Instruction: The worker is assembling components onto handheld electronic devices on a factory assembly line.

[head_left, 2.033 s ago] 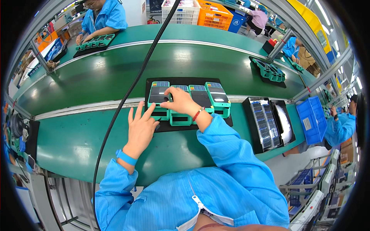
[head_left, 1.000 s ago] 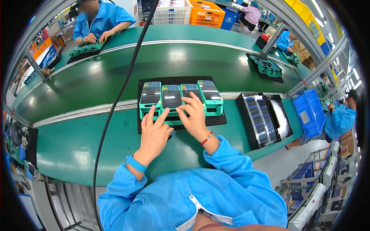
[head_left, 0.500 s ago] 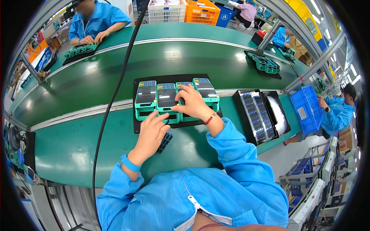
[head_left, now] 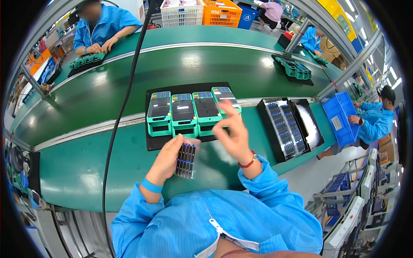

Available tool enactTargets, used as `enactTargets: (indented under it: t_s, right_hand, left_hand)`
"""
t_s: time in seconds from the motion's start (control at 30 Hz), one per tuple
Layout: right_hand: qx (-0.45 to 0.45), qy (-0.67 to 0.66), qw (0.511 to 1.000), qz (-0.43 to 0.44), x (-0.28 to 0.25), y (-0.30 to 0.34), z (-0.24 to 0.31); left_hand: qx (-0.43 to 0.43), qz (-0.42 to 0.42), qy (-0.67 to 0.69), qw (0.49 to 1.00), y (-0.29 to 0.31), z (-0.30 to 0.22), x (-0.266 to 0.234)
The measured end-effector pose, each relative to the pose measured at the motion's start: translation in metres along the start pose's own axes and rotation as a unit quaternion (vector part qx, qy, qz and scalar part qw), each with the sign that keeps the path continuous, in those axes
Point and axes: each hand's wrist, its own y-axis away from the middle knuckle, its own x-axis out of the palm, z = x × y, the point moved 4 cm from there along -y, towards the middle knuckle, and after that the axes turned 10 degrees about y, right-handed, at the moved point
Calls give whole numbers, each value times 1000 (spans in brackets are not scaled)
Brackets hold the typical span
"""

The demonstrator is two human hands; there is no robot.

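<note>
The left hand (head_left: 167, 157), near the middle of the frame, grips a thin clear sheet (head_left: 186, 163) by its left edge, thumb and fingers squeezed together. The sheet looks smooth and shiny like plastic, with rows of small dark strips with blue ends on it. The right hand (head_left: 235, 134), just right of the middle, is bent and blurry – its thumb and pointing finger curl toward each other, and I cannot tell if they pinch anything.

Above the hands, in the middle of the frame, four green machines (head_left: 183, 115) stand in a row on a flat black mat (head_left: 156, 144). They are long boxes with round corners, hard and smooth. Each has a dark shiny screen, small blue keys at the top and an open hollow at the front end. The right hand hides part of the row. The table (head_left: 86, 172) is green, smooth and glossy.

Right of the middle, a black tray (head_left: 287, 131) holds more dark strips in two long rows. Next to it is a blue bin (head_left: 347, 112) of hard plastic with a white label (head_left: 336, 123) – its writing is too small to read. At the top, a blue box (head_left: 247, 18) has a round white mark on its side.
</note>
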Motion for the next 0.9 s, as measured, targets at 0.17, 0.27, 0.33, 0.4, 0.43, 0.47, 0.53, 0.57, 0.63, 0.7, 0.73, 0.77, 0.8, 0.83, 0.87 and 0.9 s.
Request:
enactTargets:
  t_s: [0.17, 0.27, 0.33, 0.4, 0.43, 0.47, 0.53, 0.57, 0.63, 0.7, 0.73, 0.77, 0.8, 0.83, 0.87, 0.9]
  right_hand:
    - [56, 172, 981, -74, 10, 13, -49]
    - [68, 210, 973, -69, 19, 22, -60]
    - [54, 264, 960, -76, 19, 25, -61]
    - [36, 286, 955, -67, 16, 22, -58]
    - [17, 307, 950, -58, 15, 21, -55]
    - [18, 308, 949, -58, 12, 21, -54]
    - [-9, 360, 933, -24, 8, 20, -52]
    - [15, 363, 931, -27, 5, 18, -53]
    - [52, 346, 936, -31, -2, 15, -66]
    - [54, 356, 933, 14, -3, 5, -72]
    - [54, 365, 927, 59, -1, 0, -74]
    - [54, 375, 920, 103, 0, -2, -76]
    - [54, 376, 919, 102, -1, -4, -76]
    - [75, 365, 918, 131, 1, -5, -78]
    - [97, 354, 916, 162, 3, -5, -79]
    - [79, 357, 920, 142, 2, -7, -76]
  left_hand:
    - [338, -25, -593, 730, -5, 0, 24]
    - [374, -26, -653, 658, -13, 1, 40]
    - [380, -31, -670, 638, -19, 1, 42]
    - [383, -34, -684, 620, -24, 1, 43]
    - [372, -34, -701, 607, -28, 2, 42]
    - [360, -33, -718, 594, -32, 3, 41]
    - [354, -32, -731, 583, -34, 3, 38]
    - [349, -26, -740, 574, -34, 3, 39]
    - [343, -20, -749, 567, -34, 2, 39]
    - [334, -12, -767, 548, -34, 2, 40]
    - [334, -11, -767, 548, -34, 2, 40]
    - [350, -12, -751, 560, -34, 0, 41]
    - [365, -14, -734, 572, -33, -2, 42]
    - [360, -20, -707, 609, -32, -2, 38]
    - [353, -27, -678, 645, -30, -4, 34]
    - [351, -22, -607, 713, -27, -9, 28]
